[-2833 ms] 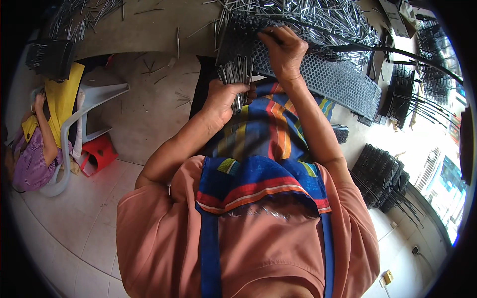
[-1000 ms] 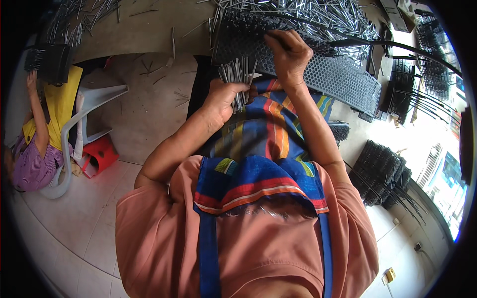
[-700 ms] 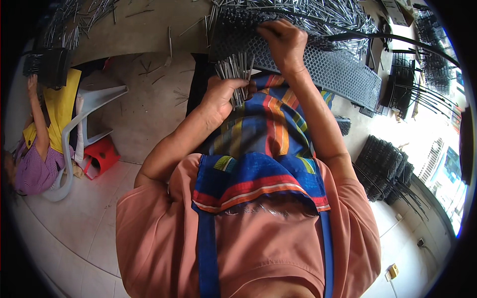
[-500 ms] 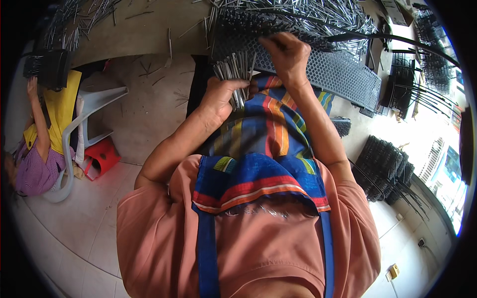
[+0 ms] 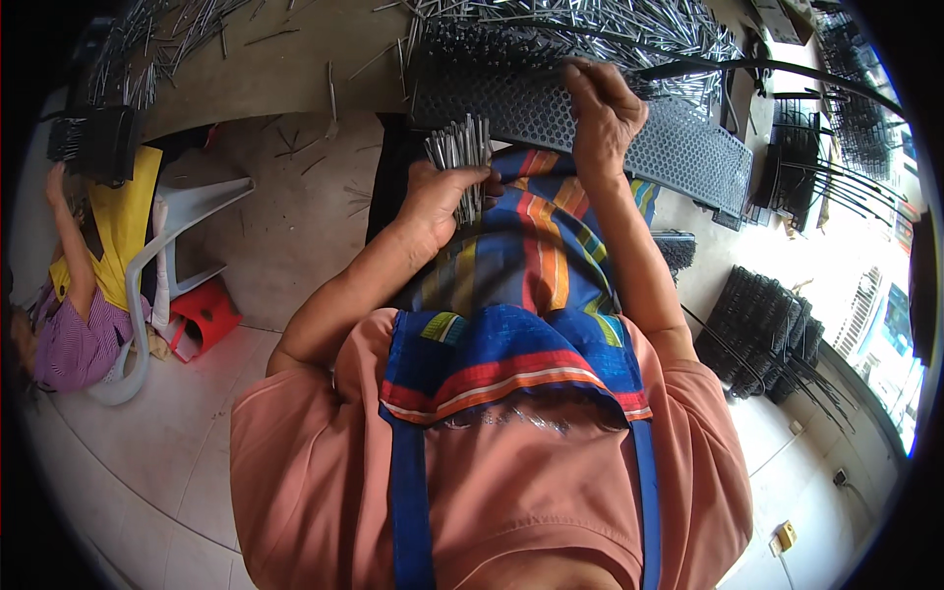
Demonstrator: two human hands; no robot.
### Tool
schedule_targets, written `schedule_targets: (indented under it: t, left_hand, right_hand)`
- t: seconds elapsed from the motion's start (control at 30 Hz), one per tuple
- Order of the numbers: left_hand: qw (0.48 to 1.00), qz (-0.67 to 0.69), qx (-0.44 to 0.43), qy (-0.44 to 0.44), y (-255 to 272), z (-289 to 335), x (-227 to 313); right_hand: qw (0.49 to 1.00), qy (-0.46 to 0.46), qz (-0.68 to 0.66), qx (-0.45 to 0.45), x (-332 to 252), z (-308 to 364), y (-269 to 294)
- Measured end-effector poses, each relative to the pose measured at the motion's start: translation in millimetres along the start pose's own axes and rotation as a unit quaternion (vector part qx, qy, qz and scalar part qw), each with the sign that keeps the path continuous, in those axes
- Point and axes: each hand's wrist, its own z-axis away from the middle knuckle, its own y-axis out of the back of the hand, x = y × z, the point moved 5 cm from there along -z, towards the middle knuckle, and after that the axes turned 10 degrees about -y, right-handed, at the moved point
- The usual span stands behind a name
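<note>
Left hand (image 5: 433, 202) grasps a bundle of thin metal rods (image 5: 458, 146), thumb across the front, rods roughly upright, tops fanned a bit above the fist, lower ends poking out below. Bundle is over the lap, just beside the near left part of the panel (image 5: 654, 147). Right hand (image 5: 608, 116) is up at the panel, thumb and index drawn together; can't tell whether anything is pinched there, or whether the fingertips touch the panel.

Panel is dark, full of round holes, running from upper centre down to the right. Dense dark bits cover its far left part; near and right parts show bare holes. Big heap of loose rods (image 5: 629, 39) just beyond it, black bar (image 5: 787, 66) across the upper right. Few stray rods on the table (image 5: 256, 84), left of the panel. Striped apron (image 5: 539, 251) over the lap, below both hands.

Far left: co-worker (image 5: 84, 329) on a grey chair (image 5: 141, 285), one hand raised to a black block (image 5: 106, 145). Red bin (image 5: 205, 320) beside the chair. Right: black stack (image 5: 752, 329) on the floor.
</note>
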Motion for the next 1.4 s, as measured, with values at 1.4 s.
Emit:
schedule_targets:
  t: [1.4]
  left_hand:
    - [0.999, 0.027, -0.009, 0.024, -13.5, 1.8, 3.5]
  right_hand:
    - [0.965, 0.107, 0.24, 0.0, 7.1, 1.4, -12.5]
